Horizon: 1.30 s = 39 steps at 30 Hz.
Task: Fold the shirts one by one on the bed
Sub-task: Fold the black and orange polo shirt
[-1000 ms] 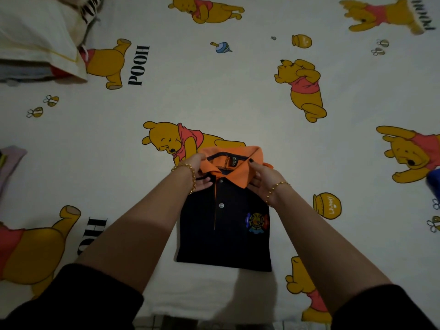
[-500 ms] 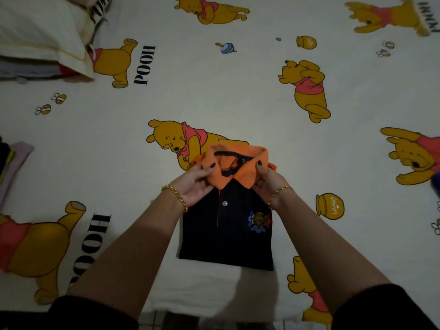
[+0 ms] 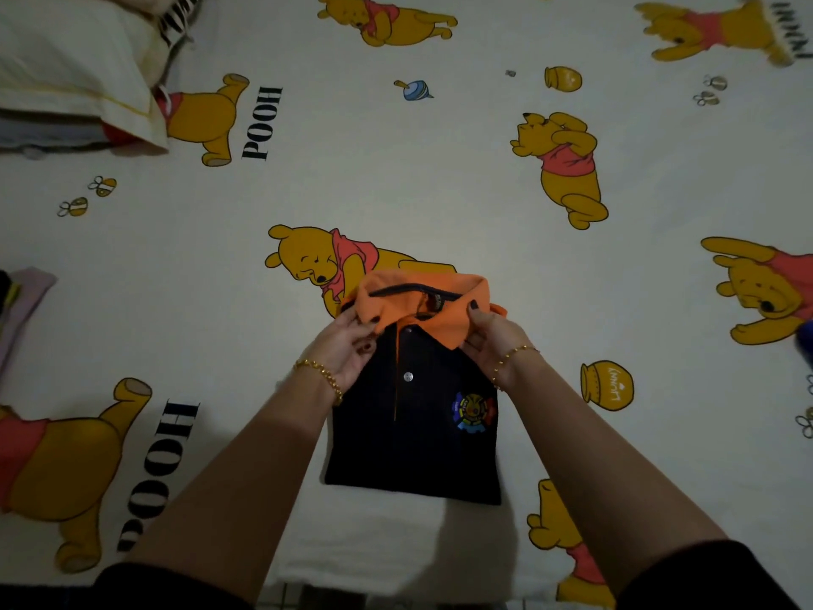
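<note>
**Both hands on the polo collar**

Folded dark polo shirt (image 3: 413, 438) lies flat at lower centre of frame on the bear-print bed sheet (image 3: 396, 182). Left hand (image 3: 347, 350) pinches the left side of the orange collar (image 3: 422, 308), and right hand (image 3: 492, 341) pinches the right side, fingers curled on the fabric. Pillow (image 3: 66, 68) upper left. Pink garment (image 3: 24, 310) at left edge, well apart from the shirt.
</note>
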### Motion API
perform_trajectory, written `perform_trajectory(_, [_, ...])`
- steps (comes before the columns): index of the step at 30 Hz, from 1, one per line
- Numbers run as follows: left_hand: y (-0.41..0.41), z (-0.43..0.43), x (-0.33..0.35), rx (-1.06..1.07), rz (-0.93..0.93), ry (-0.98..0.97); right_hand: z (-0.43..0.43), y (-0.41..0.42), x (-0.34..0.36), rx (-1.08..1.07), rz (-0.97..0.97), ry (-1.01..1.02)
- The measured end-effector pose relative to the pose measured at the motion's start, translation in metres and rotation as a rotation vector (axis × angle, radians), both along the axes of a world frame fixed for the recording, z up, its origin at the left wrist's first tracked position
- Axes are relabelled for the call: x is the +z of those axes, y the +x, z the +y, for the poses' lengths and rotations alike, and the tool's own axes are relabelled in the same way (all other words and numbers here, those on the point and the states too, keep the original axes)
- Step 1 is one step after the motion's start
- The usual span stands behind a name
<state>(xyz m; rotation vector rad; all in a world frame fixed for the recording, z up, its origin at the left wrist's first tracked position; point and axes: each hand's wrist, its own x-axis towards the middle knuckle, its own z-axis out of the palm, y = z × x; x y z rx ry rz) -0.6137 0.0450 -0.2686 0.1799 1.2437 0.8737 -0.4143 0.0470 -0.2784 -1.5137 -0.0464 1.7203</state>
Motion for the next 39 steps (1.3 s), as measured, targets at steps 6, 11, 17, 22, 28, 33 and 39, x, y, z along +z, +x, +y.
perform_trajectory(6, [0.0, 0.024, -0.007, -0.161, 0.929, 0.008, 0.017, 0.01, 0.005, 0.159, -0.584, -0.063])
perform_trajectory(11, [0.008, 0.054, -0.012, -0.463, 1.13, 0.096, 0.044, 0.006, 0.001, 0.452, -1.149, 0.029])
perform_trajectory(17, [0.015, 0.066, -0.012, -0.453, 1.379, 0.092, 0.055, 0.013, -0.006, 0.573, -1.329, 0.092])
perform_trajectory(22, [0.017, 0.073, -0.018, -0.411, 1.189, 0.19, 0.065, 0.016, -0.008, 0.545, -1.286, 0.245])
perform_trajectory(28, [0.001, 0.047, -0.023, -0.137, 1.163, 0.056, 0.029, 0.022, -0.025, 0.266, -1.188, 0.154])
perform_trajectory(33, [-0.011, -0.011, -0.036, -0.282, 1.107, 0.021, -0.027, 0.01, -0.023, 0.23, -1.079, 0.079])
perform_trajectory(39, [-0.006, -0.074, -0.026, -0.336, 1.125, 0.093, -0.088, -0.004, -0.02, 0.379, -1.085, 0.052])
